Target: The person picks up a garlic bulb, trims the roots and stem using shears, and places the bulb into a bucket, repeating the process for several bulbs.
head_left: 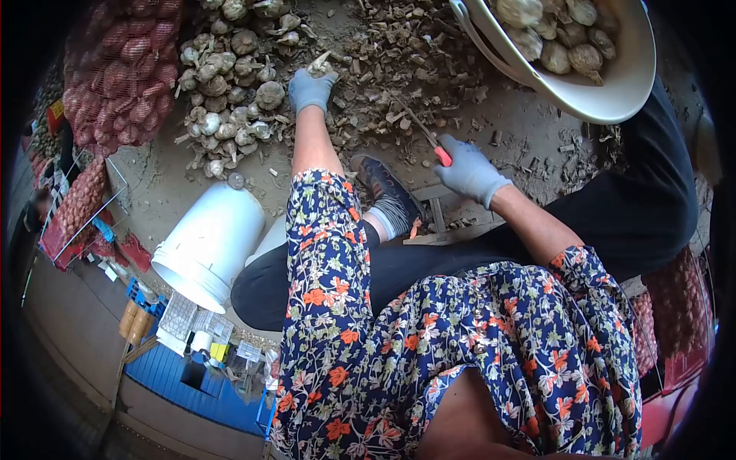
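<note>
My left hand [310,88], in a grey-blue glove, reaches out to the pile of garlic bulbs [230,84] on the ground and grips one garlic bulb [320,64] at the pile's edge. My right hand [469,172], also gloved, holds a small knife with a red handle [431,141], its blade pointing away toward the scraps. Both arms wear floral sleeves. My black trousers and a striped sock in a dark shoe [387,195] lie between the hands.
A white basin [606,77] with trimmed garlic rests on my right knee. A white bucket [208,244] lies tipped at the left. Red mesh sacks of garlic [115,69] stand far left. Dry stems and skins [414,54] litter the ground.
</note>
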